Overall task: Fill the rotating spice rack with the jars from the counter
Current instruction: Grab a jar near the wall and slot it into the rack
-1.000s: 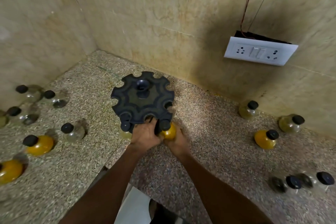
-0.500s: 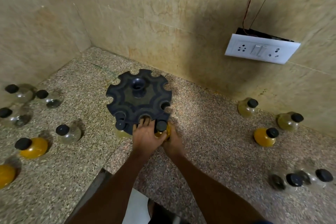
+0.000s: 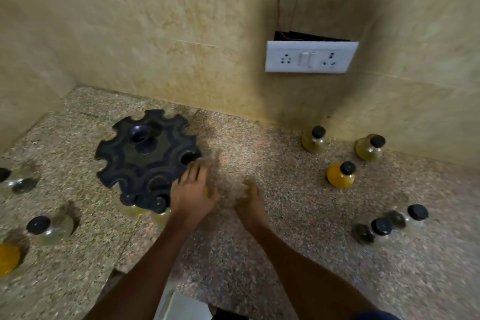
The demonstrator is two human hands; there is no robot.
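Both hands have let go: left hand (image 3: 191, 196) by the spice rack (image 3: 146, 156), right hand (image 3: 250, 205) over bare bench (image 3: 285, 254), fingers spread, empty. Another jar seems seated; the yellow jar (image 3: 340, 175) waits far right.

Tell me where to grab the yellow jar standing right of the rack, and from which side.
Take the yellow jar around its narrow neck, just under the black cap, coming from above and the near side. It stands upright, its body bulges wide below, and two jars sit behind it toward the wall. The right hand looks empty and nearest.
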